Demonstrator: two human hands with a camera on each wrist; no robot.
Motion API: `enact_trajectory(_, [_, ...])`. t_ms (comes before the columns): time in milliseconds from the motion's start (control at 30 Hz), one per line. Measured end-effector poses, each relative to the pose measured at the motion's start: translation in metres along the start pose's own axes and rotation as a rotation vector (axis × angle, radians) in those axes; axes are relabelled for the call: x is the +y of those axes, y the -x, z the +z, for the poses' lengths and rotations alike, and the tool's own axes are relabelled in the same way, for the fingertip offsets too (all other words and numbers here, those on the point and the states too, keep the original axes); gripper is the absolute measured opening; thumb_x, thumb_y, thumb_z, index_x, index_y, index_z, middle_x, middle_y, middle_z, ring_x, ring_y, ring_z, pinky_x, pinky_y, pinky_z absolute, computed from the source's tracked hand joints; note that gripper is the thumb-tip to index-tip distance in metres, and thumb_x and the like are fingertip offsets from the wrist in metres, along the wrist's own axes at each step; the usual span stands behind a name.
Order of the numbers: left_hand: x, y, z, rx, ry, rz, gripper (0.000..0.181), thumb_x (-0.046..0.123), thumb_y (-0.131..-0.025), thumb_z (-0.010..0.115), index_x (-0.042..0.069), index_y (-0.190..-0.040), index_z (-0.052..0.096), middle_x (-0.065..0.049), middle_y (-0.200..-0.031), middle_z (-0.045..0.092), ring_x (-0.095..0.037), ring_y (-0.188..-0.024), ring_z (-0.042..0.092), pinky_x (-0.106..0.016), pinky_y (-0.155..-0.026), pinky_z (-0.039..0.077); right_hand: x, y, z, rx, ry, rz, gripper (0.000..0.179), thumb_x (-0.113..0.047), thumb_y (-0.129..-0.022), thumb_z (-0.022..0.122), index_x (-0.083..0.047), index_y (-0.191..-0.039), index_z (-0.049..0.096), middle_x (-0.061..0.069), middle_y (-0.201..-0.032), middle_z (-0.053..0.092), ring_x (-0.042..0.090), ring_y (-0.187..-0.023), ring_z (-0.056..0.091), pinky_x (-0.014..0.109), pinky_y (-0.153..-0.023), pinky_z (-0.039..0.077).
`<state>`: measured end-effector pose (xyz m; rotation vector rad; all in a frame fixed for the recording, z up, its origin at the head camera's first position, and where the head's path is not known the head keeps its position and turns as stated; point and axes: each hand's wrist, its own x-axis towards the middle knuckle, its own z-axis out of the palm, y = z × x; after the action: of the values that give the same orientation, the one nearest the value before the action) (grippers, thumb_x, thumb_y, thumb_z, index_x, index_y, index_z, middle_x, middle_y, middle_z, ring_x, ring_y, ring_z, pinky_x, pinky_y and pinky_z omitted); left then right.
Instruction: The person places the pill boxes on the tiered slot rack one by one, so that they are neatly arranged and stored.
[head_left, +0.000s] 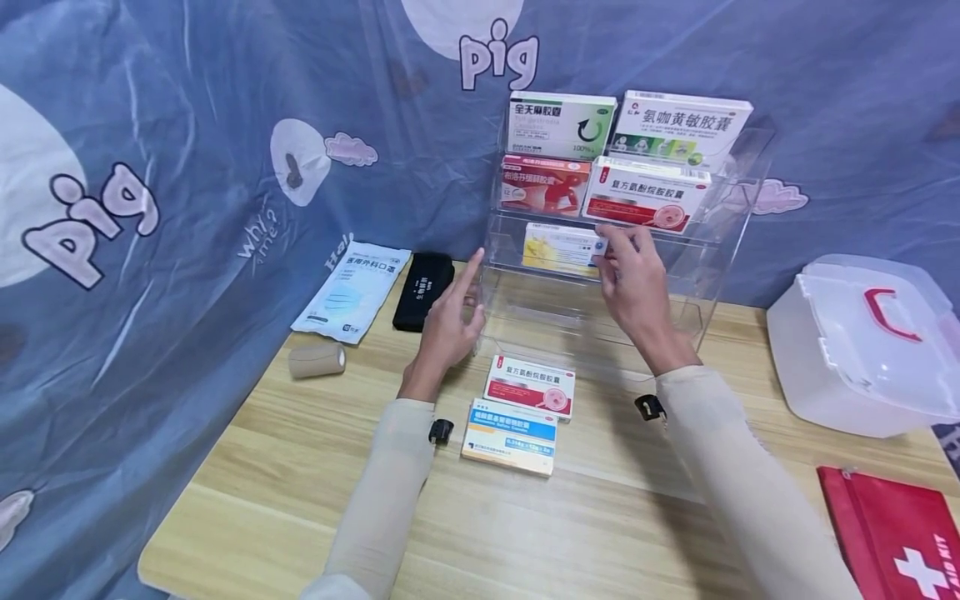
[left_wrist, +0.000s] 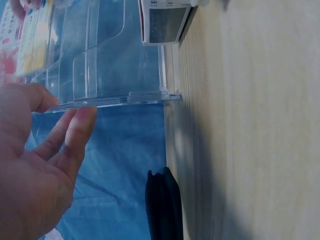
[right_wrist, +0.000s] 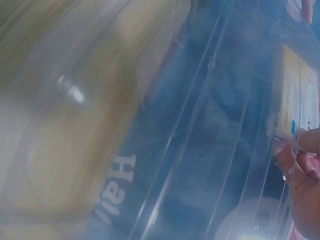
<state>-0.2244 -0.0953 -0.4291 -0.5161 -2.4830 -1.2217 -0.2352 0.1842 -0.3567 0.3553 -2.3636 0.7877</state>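
Note:
My right hand pinches the right end of a small white-and-yellow medicine box on the third tier of a clear acrylic display rack. In the right wrist view, thumb and fingertips meet at the end of that box. My left hand touches the rack's left side with fairly straight fingers, as the left wrist view shows at the clear panel. Above, the rack bears a green-and-white box, a white-and-green box, a red box and a red-and-white box.
Before the rack lie a red-and-white box and a blue-and-orange box. A mask packet, a black pouch and a tan bandage roll lie left. Rightward are a white lidded case and a red first-aid pouch.

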Motion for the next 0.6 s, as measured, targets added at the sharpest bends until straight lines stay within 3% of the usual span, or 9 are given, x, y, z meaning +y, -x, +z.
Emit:
enact_trajectory(233, [0.0,0.0,0.0,-0.003,0.004,-0.012,0.093,-0.001,-0.099,0.063,0.04,-0.172,0.023,-0.011,-0.139,0.066,-0.027,-0.113,0.071,-0.042,-0.078,0.061,-0.006,-0.002,0.006,-0.008,0.019,-0.027,0.031,0.007,-0.098,0.065,0.002,-0.128,0.063,0.022,-0.106,0.068,0.039,-0.1,0.071,0.051,-0.091,0.061])
enact_trajectory(600, [0.0,0.0,0.0,-0.002,-0.002,-0.008,0.092,-0.002,-0.099,0.063,0.036,-0.172,0.024,-0.012,-0.141,0.066,-0.028,-0.114,0.071,-0.042,-0.078,0.061,-0.012,0.002,0.001,-0.118,0.04,-0.006,0.046,0.002,-0.099,0.064,-0.003,-0.145,0.06,0.019,-0.113,0.069,0.038,-0.104,0.07,0.056,-0.094,0.058])
